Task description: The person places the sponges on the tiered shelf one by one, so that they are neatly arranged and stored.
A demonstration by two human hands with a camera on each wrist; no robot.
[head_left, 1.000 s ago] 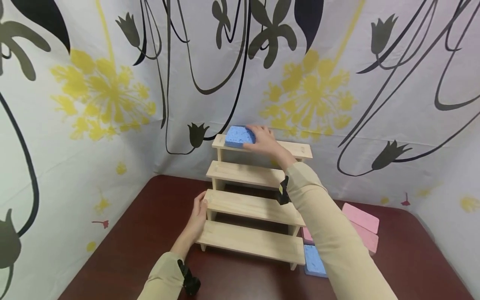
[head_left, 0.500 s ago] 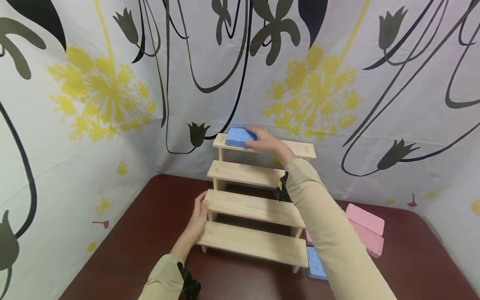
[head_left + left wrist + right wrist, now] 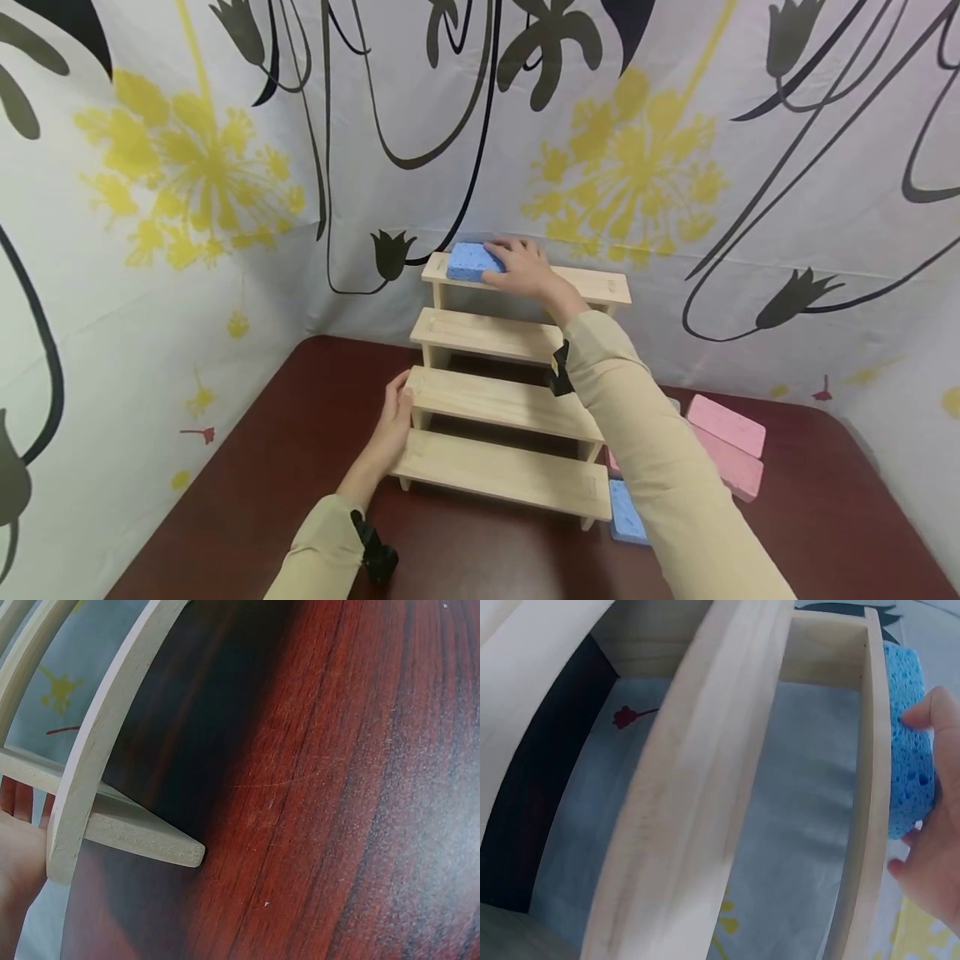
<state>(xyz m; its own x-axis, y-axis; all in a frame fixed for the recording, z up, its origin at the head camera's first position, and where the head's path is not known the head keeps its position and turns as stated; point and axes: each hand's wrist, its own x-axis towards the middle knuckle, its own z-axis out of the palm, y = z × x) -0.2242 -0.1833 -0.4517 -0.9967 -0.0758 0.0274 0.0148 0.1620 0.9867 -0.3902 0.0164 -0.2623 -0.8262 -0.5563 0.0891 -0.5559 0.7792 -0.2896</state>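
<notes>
Blue sponge rests toward the left end of the top shelf of the wooden stand. Right hand: fingers curled over the sponge's right end, gripping it. Left hand: fingers hooked on the stand's left edge, at the second shelf from the bottom.

Step, as I judge it from here: seating the sponge. Best done with the left hand bracing so the stand cannot skid on the counter; settle the base flush, then loosen the fingers without dragging.

Orientation: sponge flat, broad face up. Long axis seems to run along the shelf; covered right end leaves this unsure. No distinct front.
</notes>
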